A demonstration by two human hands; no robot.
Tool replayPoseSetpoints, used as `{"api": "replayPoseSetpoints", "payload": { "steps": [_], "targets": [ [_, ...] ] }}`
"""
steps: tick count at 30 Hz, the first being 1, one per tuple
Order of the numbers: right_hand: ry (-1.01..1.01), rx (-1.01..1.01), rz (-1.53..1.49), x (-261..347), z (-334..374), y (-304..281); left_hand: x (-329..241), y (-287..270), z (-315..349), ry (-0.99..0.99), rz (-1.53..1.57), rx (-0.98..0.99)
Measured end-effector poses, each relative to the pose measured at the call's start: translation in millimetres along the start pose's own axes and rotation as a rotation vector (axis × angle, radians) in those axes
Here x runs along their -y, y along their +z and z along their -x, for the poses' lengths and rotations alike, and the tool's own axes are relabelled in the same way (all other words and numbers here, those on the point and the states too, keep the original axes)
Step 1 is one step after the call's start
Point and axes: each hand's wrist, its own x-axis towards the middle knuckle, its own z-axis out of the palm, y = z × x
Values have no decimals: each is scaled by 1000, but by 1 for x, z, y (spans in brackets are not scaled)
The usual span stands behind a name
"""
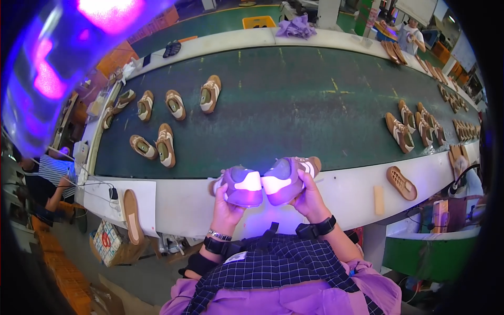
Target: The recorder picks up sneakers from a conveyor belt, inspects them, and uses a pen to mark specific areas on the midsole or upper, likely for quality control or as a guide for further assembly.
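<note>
My left hand (228, 211) is closed round one sneaker (244, 190), and my right hand (313, 200) grips another sneaker (280, 184). Both are held side by side above the white near ledge (184, 205), their heels toward me and almost touching. A violet light falls on them, and their pale heel patches glow brightly. The right one shows a tan toe with white stripes pointing away to the right; much of the left one's front is hidden behind its heel. My fingers wrap the outer sides of the shoes.
Beyond the ledge runs a dark green conveyor belt (283, 115). Several tan sneakers (165, 145) stand on its left, more (399, 132) on its right. On the ledge lie a sole (134, 216) and another sole (401, 183). A glowing violet lamp (47, 79) hangs upper left. People work at both sides.
</note>
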Motion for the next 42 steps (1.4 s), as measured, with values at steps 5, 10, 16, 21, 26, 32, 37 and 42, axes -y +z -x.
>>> {"api": "replayPoseSetpoints", "payload": {
  "steps": [5, 10, 16, 21, 26, 32, 37, 42],
  "targets": [
    [46, 48, -23, 6, 6, -19, 23, -7, -14, -277, 193, 246],
    [104, -48, 147, 12, 16, -62, 37, -13, -19, -333, 224, 187],
    [210, -279, 692, 27, 35, -105, 47, -29, -27, -397, 273, 297],
    [-275, -537, 1611, 36, 51, -76, 54, -32, -25, -411, 254, 340],
    [-685, 232, 1273, 17, 37, -3, 62, -24, -21, -391, 230, 362],
    [-672, 358, 1329, 4, 10, 24, 41, -28, -8, -285, -143, 111],
    [-768, 380, 1367, 3, -4, 25, 0, 3, 24, 664, -1520, 187],
    [-829, 455, 1439, 5, -5, 38, -16, 50, 21, 693, -1579, 451]
  ]
}}
